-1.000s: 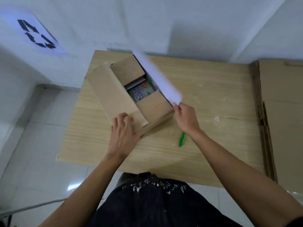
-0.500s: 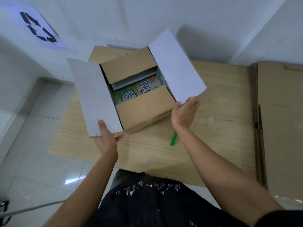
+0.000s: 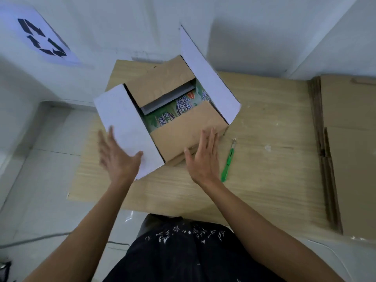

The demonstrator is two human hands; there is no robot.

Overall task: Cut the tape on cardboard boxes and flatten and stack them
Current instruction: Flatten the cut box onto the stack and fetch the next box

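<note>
At frame centre the opened cardboard box (image 3: 183, 129) sits just above both flat-fingered hands: left hand (image 3: 117, 157) over its white flap (image 3: 124, 127), right hand (image 3: 204, 159) at its front.

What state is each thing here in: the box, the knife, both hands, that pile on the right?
Cardboard box: upright on the table, two flaps spread out, two folded in.
Green packets: inside the box, partly covered.
Green utility knife: lying on the table, unheld.
Left hand: open, fingers straight, over the left flap.
Right hand: open, fingers at the near flap.
Flattened cardboard stack: lying flat at the right.
</note>
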